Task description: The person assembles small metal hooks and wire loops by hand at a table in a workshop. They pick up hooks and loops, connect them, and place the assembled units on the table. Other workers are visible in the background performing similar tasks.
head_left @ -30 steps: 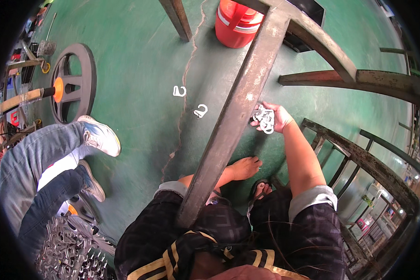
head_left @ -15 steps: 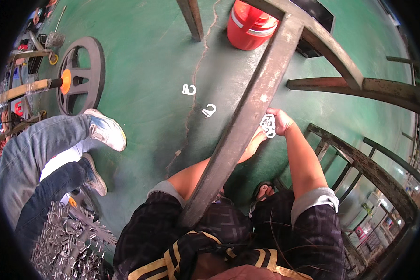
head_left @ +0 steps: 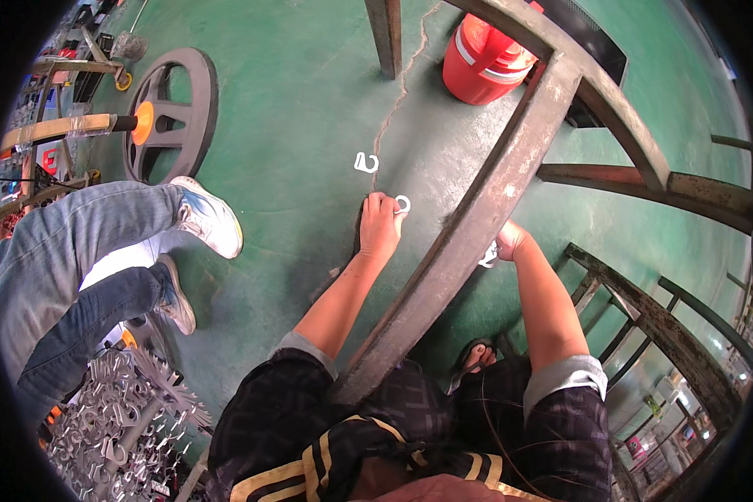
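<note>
My left hand (head_left: 380, 224) reaches down to the green floor, fingers closed on a white hook-shaped piece (head_left: 403, 203) whose curved end sticks out at the right of the fingers. Just beyond it, flat on the floor, lies a second white hook-shaped piece (head_left: 366, 162). On the far side of the metal bar (head_left: 468, 222), my right hand (head_left: 512, 240) is closed round several white hook-shaped pieces (head_left: 489, 256). The bar hides part of that bunch.
A red bucket (head_left: 485, 63) stands beyond the metal frame. To the left are a dark spoked wheel (head_left: 171, 113) and another person's legs (head_left: 100, 226). Many metal pieces (head_left: 113, 427) lie heaped at lower left. A dark rack (head_left: 669, 322) stands at right.
My left hand has left the bunch by my right hand, moved left under the bar, and taken hold of the nearer hook-shaped piece on the floor. My right hand keeps its bunch.
</note>
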### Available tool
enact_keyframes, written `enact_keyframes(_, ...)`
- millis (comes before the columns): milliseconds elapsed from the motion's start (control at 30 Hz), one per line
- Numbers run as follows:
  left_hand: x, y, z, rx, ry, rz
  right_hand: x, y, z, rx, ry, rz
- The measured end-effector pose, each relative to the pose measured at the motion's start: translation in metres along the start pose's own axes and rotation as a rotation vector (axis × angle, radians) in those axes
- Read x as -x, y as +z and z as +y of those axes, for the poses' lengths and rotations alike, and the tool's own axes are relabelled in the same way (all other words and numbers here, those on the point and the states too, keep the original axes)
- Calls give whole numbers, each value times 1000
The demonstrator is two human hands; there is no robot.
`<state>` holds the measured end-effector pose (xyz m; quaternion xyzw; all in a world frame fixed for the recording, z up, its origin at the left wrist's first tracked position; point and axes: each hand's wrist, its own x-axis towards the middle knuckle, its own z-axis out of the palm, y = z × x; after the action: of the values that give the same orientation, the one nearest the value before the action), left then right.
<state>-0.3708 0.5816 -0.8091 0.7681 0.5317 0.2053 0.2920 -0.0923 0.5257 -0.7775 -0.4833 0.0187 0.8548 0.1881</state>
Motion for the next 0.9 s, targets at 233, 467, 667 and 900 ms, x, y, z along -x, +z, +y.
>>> enact_keyframes(233,-25,-40,50,467,6,-135,-30,6,9,-68,-176,1)
enact_keyframes(467,-44,-52,61,405,168,-39,-47,34,7,-264,-240,-114)
enact_keyframes(667,-67,-33,-33,-263,-147,324,-61,8,13,-363,-175,-191)
enact_keyframes(900,-75,-69,6,700,-312,-37,-22,52,-4,-400,-248,-81)
